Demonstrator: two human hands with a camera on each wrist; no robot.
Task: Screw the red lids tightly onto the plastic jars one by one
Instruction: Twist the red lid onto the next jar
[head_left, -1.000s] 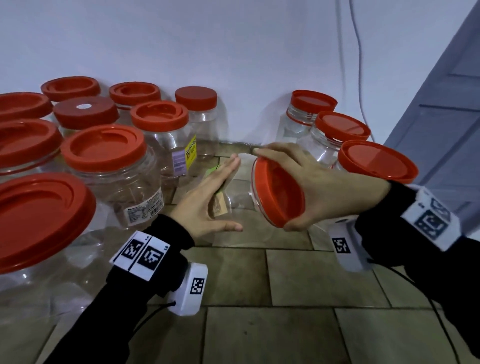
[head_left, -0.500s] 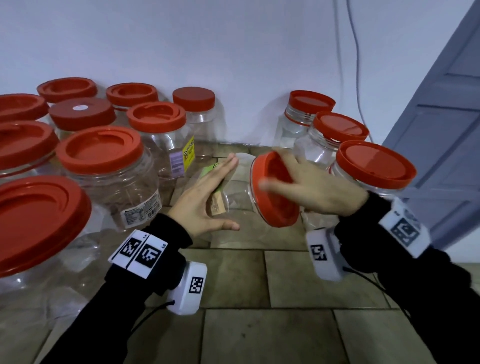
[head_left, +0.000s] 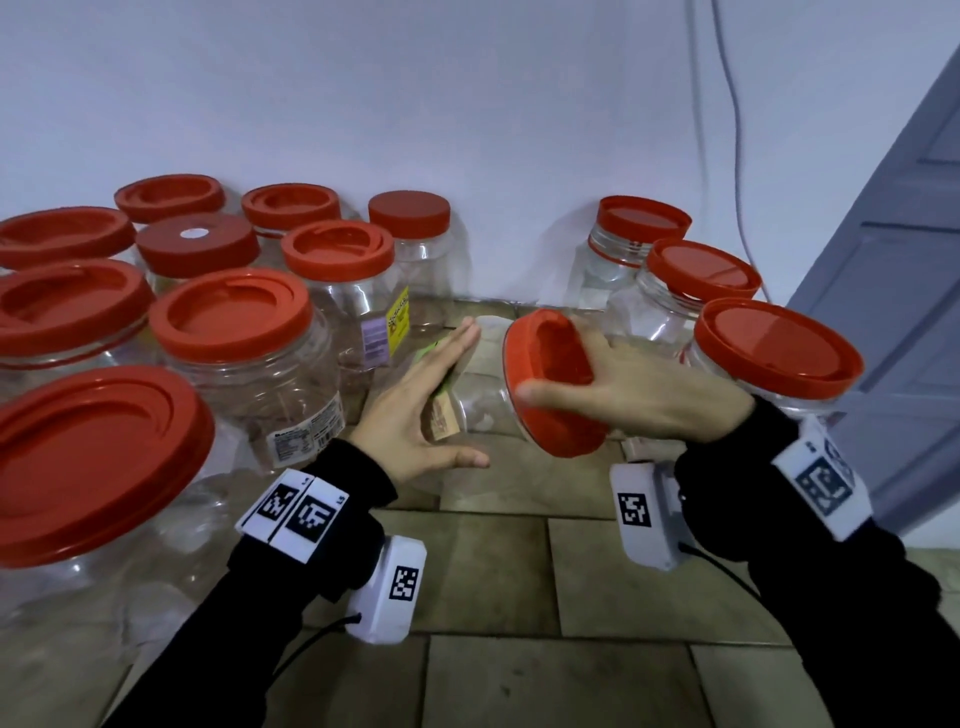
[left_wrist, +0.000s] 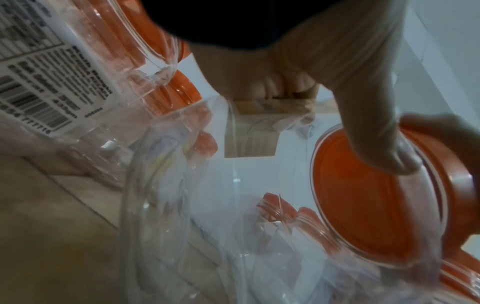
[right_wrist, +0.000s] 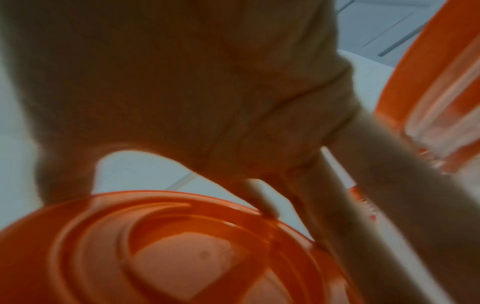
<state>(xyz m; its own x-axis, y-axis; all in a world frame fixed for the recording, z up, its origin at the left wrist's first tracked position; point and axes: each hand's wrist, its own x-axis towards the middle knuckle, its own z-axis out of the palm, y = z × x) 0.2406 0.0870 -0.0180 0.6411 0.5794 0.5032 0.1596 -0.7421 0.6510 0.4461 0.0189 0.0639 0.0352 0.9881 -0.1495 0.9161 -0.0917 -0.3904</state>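
A clear plastic jar (head_left: 483, 400) lies on its side above the tiled floor, held between my two hands. Its red lid (head_left: 550, 395) faces right and sits on the jar's mouth. My left hand (head_left: 410, 415) lies flat against the jar's far end, fingers straight and thumb stretched underneath. My right hand (head_left: 623, 384) grips the lid, thumb on its face and fingers curled over its rim. The left wrist view shows the lid (left_wrist: 363, 216) through the clear jar wall (left_wrist: 233, 205). The lid (right_wrist: 182, 257) fills the blurred right wrist view under my palm (right_wrist: 182, 92).
Several capped jars (head_left: 234, 332) crowd the left side up to the white wall. Three more capped jars (head_left: 774, 353) stand close behind my right hand. A grey door (head_left: 893, 260) leans in at the right. Bare floor tiles (head_left: 519, 571) lie in front.
My right hand has twisted round the lid, its thumb swinging from below onto the lid's face and its wrist dropping. The left hand and the jar have stayed put.
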